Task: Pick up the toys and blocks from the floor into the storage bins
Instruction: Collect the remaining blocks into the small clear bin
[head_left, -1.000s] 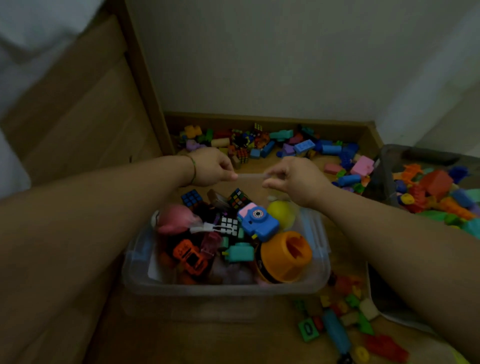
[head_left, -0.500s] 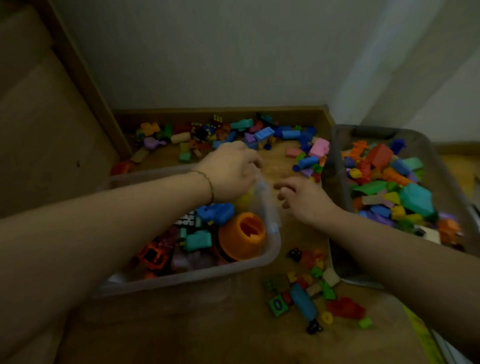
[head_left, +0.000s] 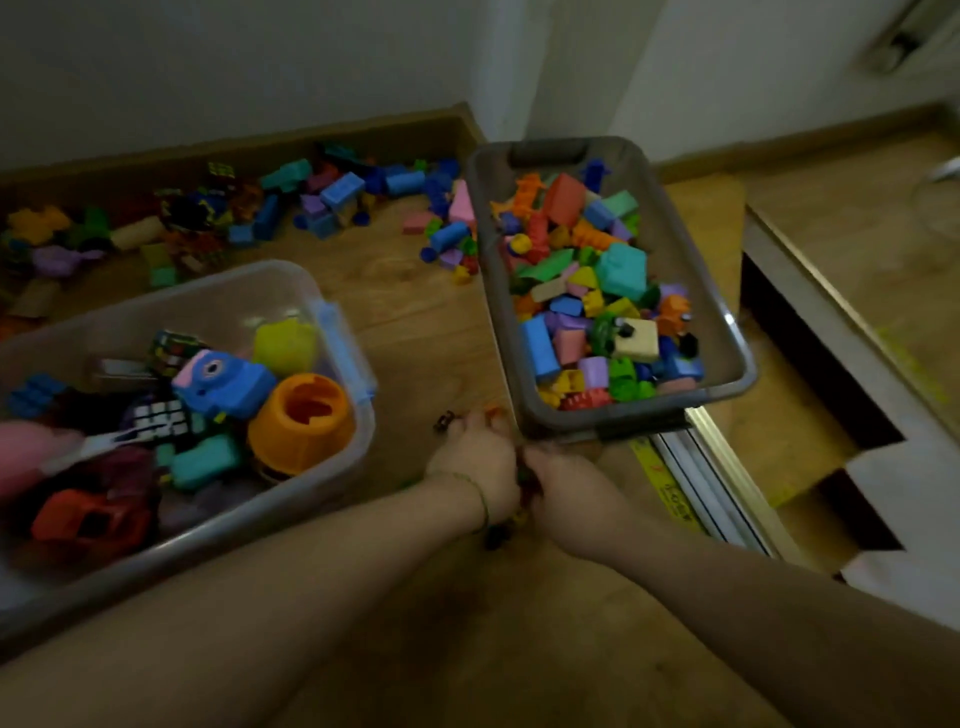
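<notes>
My left hand (head_left: 475, 457) and my right hand (head_left: 569, 486) are pressed together on the wooden floor, cupped over a small heap of blocks (head_left: 511, 512) between the two bins. Only scraps of the heap show under my fingers. A clear bin (head_left: 343, 332) at left holds toys: a blue camera, an orange cup, puzzle cubes. The grey bin (head_left: 727, 332) at right is full of coloured blocks. Many loose blocks (head_left: 332, 200) lie along the back wall.
A white wall and wooden skirting close off the back. At right the floor ends at a metal rail (head_left: 711, 467) with a step down beyond it. Bare floor lies between the bins and in front of my arms.
Both hands came down from the clear bin's rim to the block heap on the floor and closed around it. My view swung right, bringing the grey bin fully into sight.
</notes>
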